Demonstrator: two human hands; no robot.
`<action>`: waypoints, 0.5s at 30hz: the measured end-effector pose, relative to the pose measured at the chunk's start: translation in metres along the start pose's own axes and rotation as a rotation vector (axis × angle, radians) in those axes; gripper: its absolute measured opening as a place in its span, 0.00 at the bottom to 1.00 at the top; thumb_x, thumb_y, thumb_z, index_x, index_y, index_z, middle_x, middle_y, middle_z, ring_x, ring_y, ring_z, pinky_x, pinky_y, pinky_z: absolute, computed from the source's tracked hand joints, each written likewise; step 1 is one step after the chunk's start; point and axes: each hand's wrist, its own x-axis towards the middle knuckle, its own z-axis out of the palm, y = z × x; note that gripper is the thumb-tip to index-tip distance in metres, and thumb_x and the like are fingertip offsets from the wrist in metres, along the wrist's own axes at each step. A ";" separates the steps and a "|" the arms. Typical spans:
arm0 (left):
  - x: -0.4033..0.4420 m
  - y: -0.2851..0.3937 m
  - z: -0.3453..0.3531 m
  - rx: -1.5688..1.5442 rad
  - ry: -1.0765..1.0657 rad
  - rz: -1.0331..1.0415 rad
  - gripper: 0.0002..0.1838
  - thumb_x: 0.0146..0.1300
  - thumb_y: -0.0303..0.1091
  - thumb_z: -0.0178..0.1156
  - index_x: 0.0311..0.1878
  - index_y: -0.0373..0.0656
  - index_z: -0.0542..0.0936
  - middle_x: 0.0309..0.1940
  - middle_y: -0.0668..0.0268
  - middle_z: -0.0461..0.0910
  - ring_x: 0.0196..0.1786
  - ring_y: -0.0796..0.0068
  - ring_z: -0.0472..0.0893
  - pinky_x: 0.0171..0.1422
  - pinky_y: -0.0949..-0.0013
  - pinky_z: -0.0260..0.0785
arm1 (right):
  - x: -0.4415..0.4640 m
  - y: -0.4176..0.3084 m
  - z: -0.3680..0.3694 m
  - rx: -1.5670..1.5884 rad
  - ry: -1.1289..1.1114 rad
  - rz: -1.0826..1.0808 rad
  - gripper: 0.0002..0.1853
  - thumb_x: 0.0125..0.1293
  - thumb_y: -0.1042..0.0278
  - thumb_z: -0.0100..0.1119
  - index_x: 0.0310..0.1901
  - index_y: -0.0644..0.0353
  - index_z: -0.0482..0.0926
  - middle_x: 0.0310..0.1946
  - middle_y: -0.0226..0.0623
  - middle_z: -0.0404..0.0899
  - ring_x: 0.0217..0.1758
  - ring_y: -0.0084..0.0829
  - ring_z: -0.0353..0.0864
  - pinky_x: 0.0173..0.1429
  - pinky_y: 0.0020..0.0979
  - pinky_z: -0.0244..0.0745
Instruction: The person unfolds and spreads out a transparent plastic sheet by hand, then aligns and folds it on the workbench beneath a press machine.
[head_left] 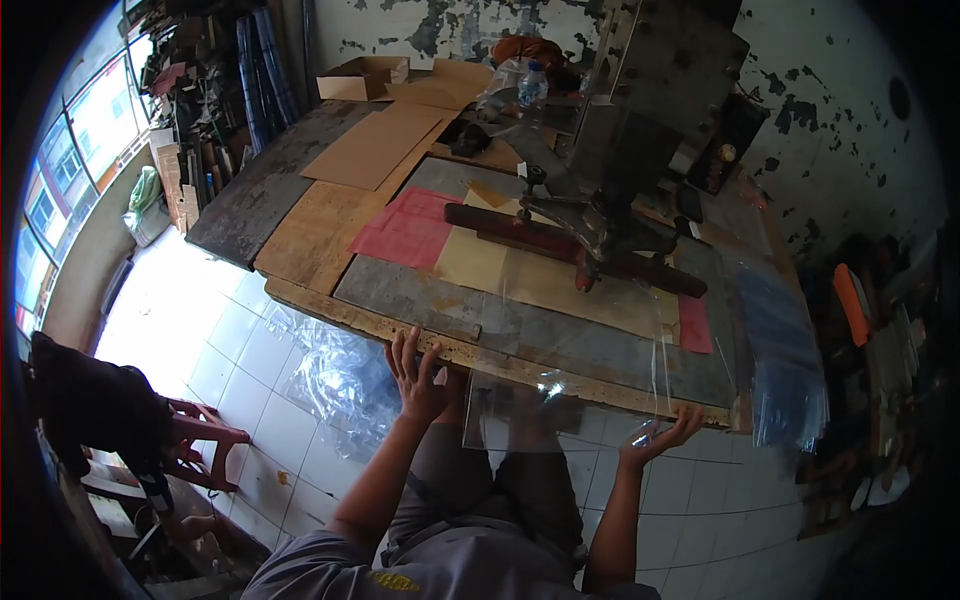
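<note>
A clear plastic sheet [560,395] lies partly over the front of the press table and hangs past its wooden edge [540,362]. My left hand [413,378] is open, fingers spread against that edge, left of the sheet. At the sheet's right front corner, my right hand [660,438] holds the plastic, its fingers extended along the table edge. Behind the sheet, a dark red press bar [500,222] sits above a pale yellow strip [480,262] on the grey metal plate [400,290]. Pink sheets [410,228] show at the strip's left end.
The heavy press column [640,110] rises at the back. Stacked clear plastic sheets [785,370] hang over the table's right side. Cardboard [375,145], an open box [360,78] and a bottle [532,88] are behind. Crumpled plastic [345,385] and a red stool [205,440] stand left on the floor.
</note>
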 end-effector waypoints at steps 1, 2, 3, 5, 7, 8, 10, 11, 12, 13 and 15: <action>-0.001 -0.001 -0.001 0.001 -0.012 0.000 0.35 0.52 0.31 0.72 0.65 0.51 0.71 0.76 0.49 0.64 0.79 0.30 0.59 0.82 0.28 0.47 | 0.001 -0.003 -0.002 0.004 -0.003 0.005 0.31 0.86 0.48 0.36 0.76 0.65 0.61 0.83 0.53 0.51 0.88 0.60 0.41 0.86 0.64 0.42; -0.001 -0.003 -0.002 -0.005 -0.022 0.001 0.35 0.52 0.31 0.72 0.65 0.52 0.72 0.76 0.49 0.64 0.79 0.31 0.60 0.82 0.28 0.47 | 0.003 -0.006 -0.004 0.009 -0.007 0.010 0.31 0.85 0.48 0.37 0.76 0.65 0.61 0.83 0.53 0.52 0.88 0.60 0.42 0.86 0.64 0.42; -0.001 -0.003 -0.004 -0.011 -0.031 0.002 0.35 0.52 0.32 0.72 0.65 0.52 0.72 0.76 0.49 0.65 0.79 0.31 0.60 0.82 0.29 0.48 | 0.005 -0.009 -0.006 0.013 -0.011 0.015 0.30 0.85 0.49 0.37 0.76 0.65 0.61 0.83 0.52 0.52 0.88 0.60 0.42 0.86 0.63 0.42; -0.001 -0.004 -0.005 -0.019 -0.041 0.003 0.34 0.52 0.32 0.72 0.65 0.52 0.74 0.76 0.50 0.65 0.79 0.33 0.61 0.82 0.29 0.48 | 0.009 -0.018 -0.010 0.016 -0.014 0.022 0.29 0.85 0.51 0.38 0.75 0.66 0.64 0.81 0.52 0.56 0.87 0.59 0.45 0.85 0.63 0.43; 0.001 -0.003 -0.009 -0.024 -0.044 0.002 0.33 0.52 0.33 0.72 0.65 0.52 0.75 0.76 0.52 0.66 0.79 0.35 0.61 0.82 0.30 0.49 | 0.013 -0.021 -0.018 0.027 -0.025 0.010 0.28 0.85 0.53 0.38 0.73 0.66 0.66 0.78 0.51 0.61 0.85 0.57 0.50 0.84 0.61 0.45; 0.001 -0.003 -0.008 -0.029 -0.038 0.002 0.33 0.53 0.33 0.72 0.64 0.52 0.76 0.76 0.52 0.67 0.79 0.36 0.61 0.82 0.31 0.49 | 0.017 -0.021 -0.023 0.038 -0.033 -0.006 0.27 0.84 0.55 0.38 0.72 0.66 0.68 0.77 0.49 0.64 0.84 0.55 0.54 0.84 0.60 0.48; 0.001 -0.003 -0.008 -0.040 -0.028 0.001 0.32 0.53 0.34 0.72 0.64 0.52 0.77 0.76 0.54 0.67 0.80 0.37 0.62 0.83 0.32 0.48 | 0.025 -0.020 -0.034 0.053 -0.045 0.000 0.25 0.84 0.57 0.38 0.69 0.66 0.72 0.71 0.47 0.72 0.80 0.52 0.62 0.81 0.56 0.53; 0.000 -0.003 -0.008 -0.049 -0.027 -0.008 0.31 0.55 0.35 0.71 0.64 0.52 0.78 0.76 0.54 0.67 0.80 0.39 0.61 0.83 0.33 0.47 | 0.031 -0.020 -0.039 0.057 -0.046 0.021 0.25 0.85 0.57 0.37 0.67 0.66 0.75 0.67 0.46 0.76 0.76 0.50 0.67 0.79 0.54 0.56; -0.001 -0.003 -0.008 -0.058 -0.027 -0.015 0.29 0.57 0.36 0.70 0.65 0.52 0.79 0.77 0.54 0.68 0.81 0.40 0.61 0.84 0.33 0.46 | 0.038 -0.020 -0.044 0.062 -0.046 0.043 0.25 0.85 0.57 0.37 0.65 0.67 0.77 0.63 0.44 0.80 0.73 0.48 0.72 0.78 0.51 0.59; -0.001 -0.003 -0.007 -0.068 -0.025 -0.022 0.28 0.59 0.37 0.68 0.65 0.52 0.80 0.77 0.55 0.68 0.81 0.41 0.61 0.84 0.34 0.46 | 0.048 -0.016 -0.047 0.124 -0.086 0.071 0.24 0.85 0.57 0.38 0.63 0.66 0.79 0.60 0.44 0.82 0.70 0.46 0.74 0.75 0.48 0.61; -0.001 -0.004 -0.008 -0.087 -0.019 -0.017 0.28 0.59 0.37 0.69 0.65 0.52 0.80 0.77 0.55 0.68 0.81 0.41 0.61 0.84 0.34 0.46 | 0.074 -0.009 -0.050 0.245 -0.165 0.126 0.24 0.85 0.56 0.40 0.59 0.66 0.82 0.54 0.43 0.85 0.63 0.43 0.80 0.71 0.43 0.67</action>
